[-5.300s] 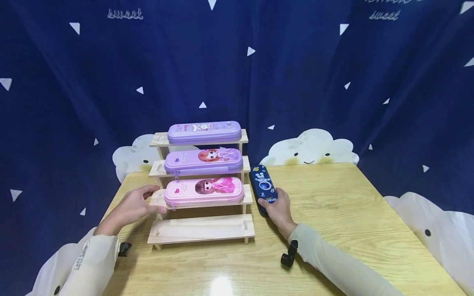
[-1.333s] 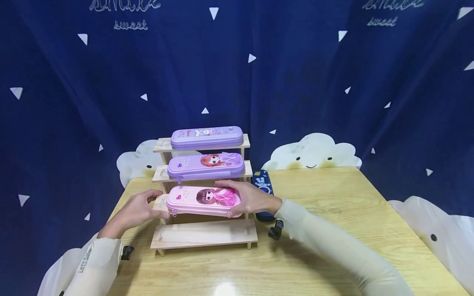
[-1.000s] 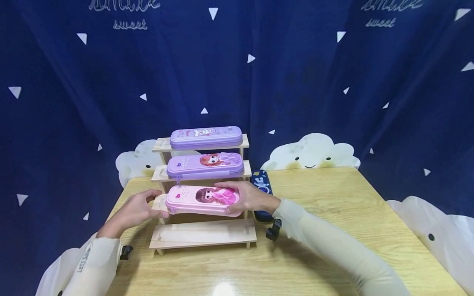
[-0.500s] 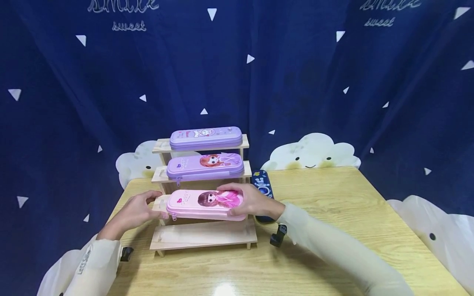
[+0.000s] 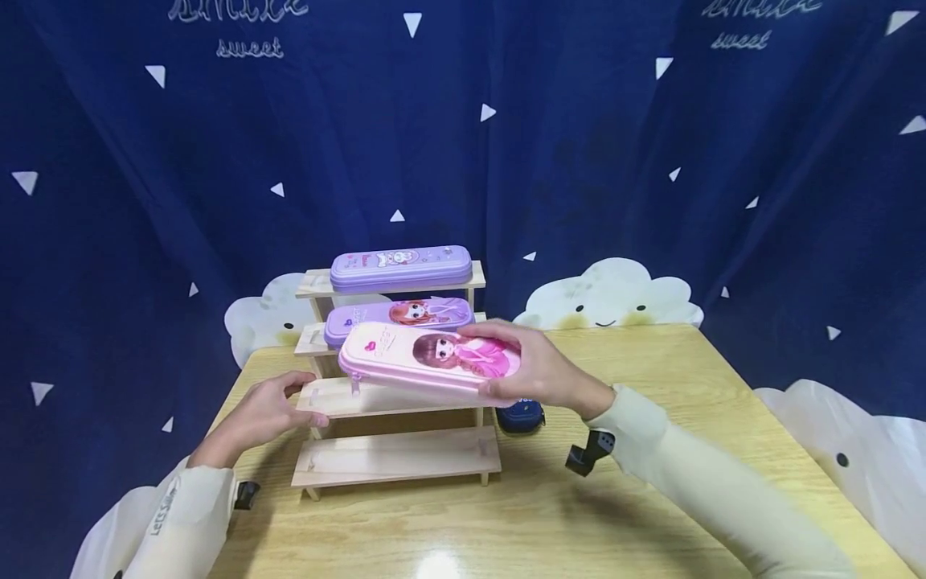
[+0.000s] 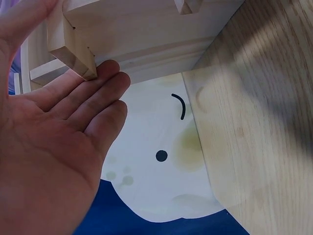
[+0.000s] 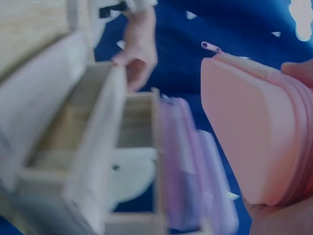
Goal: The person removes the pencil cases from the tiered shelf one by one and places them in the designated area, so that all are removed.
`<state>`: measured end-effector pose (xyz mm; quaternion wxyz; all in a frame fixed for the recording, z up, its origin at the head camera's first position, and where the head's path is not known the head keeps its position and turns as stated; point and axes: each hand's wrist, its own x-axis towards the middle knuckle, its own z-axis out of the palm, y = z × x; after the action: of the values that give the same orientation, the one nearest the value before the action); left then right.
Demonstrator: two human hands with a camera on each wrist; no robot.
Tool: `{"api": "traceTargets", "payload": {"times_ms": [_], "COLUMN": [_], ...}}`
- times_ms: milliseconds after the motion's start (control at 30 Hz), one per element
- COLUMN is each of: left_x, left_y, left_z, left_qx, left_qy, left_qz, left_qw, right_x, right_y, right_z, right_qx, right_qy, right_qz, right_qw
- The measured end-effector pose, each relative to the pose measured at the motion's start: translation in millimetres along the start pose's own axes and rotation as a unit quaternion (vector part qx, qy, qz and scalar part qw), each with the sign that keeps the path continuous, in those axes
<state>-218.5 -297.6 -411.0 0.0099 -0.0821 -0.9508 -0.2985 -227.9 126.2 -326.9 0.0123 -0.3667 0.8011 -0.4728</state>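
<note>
Pink pencil case (image 5: 415,359) (one of four) in right grip (image 5: 546,371), left grip (image 5: 262,415) holding one four-tier rack (image 5: 398,455)

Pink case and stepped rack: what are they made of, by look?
Pink case: likely a molded foam or plastic shell, satin finish; rounded edges and soft sheen suggest it, exact material unclear.
Stepped rack: pale wood, solid or ply unclear, seemingly unvarnished; the grain shows and surfaces look matt.

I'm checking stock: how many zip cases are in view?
4: pink case in the right hand, upper purple case on the top shelf, lower purple case on the second shelf, navy case on the table, partly hidden.
</note>
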Motion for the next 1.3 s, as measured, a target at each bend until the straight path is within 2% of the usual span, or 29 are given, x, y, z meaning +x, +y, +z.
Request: {"api": "traceTargets", "payload": {"times_ms": [133, 233, 433, 567, 867, 1133, 1300], "left_x": [0.4, 0.3, 1.2, 1.9, 0.5, 0.6, 1.3], "left_y": [-0.4, -0.5, -1.1, -1.3, -2.4, -1.4, -1.0], "left_z": [-0.1, -0.2, -0.2, -1.1, 0.1, -1.3, -1.3], "left_qx": [-0.001, -0.003, -0.003, -0.006, -0.011, -0.013, -0.013], "left_qy": [0.004, 0.005, 0.003, 0.005, -0.003, -0.008, -0.010], "left_qz": [0.005, 0.006, 0.011, 0.015, 0.010, 0.006, 0.008], "left_qw": [1.0000, 1.0000, 0.9999, 0.9999, 0.9999, 0.9999, 0.9998], "right_x": [-1, -4, -10, -11, -24, -39, -51], "right_y": [-13, -16, -3, 11, 65, 102, 126], "right_z": [-32, -53, -81, -90, -88, -66, -43], "right_qx": [-0.026, -0.035, -0.002, -0.001, -0.019, 0.021, 0.015], "right_qy": [0.052, 0.112, 0.239, 0.288, 0.345, 0.367, 0.359], "right_qz": [0.013, 0.036, 0.089, 0.120, 0.200, 0.246, 0.287], "right_qw": [0.998, 0.993, 0.967, 0.950, 0.917, 0.897, 0.888]}}
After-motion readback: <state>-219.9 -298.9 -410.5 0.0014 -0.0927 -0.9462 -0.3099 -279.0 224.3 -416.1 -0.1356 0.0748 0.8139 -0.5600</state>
